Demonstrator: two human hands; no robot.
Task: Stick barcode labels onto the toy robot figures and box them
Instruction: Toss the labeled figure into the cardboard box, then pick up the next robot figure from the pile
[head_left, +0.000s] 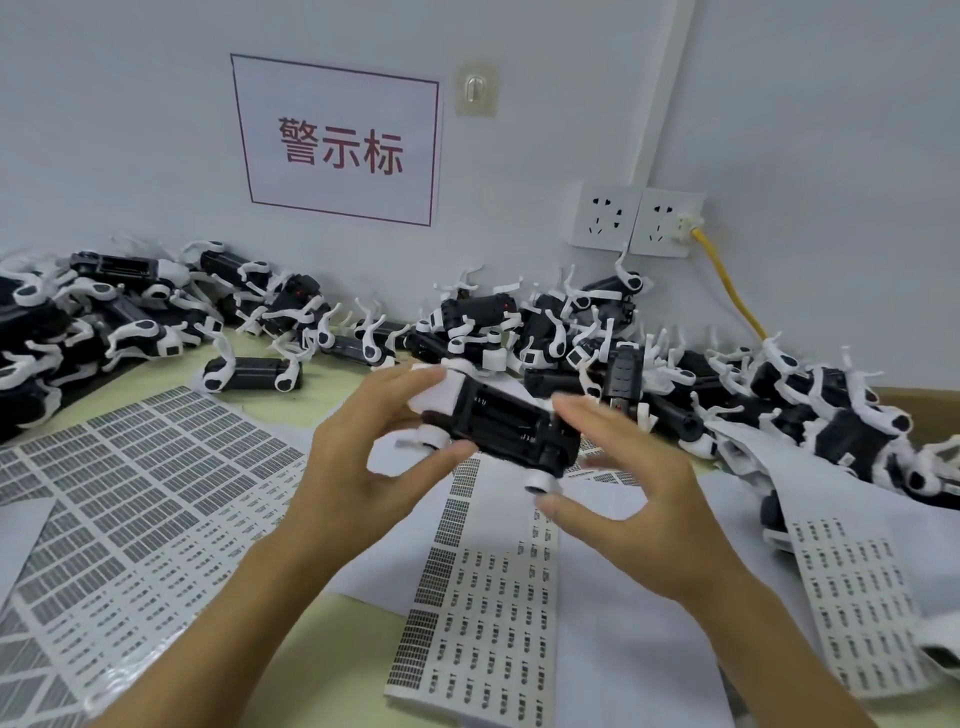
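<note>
Two bare hands: left hand (363, 457) grips one black-and-white plastic toy robot figure (498, 423); right hand (623, 483) released. Three barcode label sheets (140, 499) cover the counter (332, 389).

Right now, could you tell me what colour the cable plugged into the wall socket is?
Yellow: the cable shows best in the head view.
</note>
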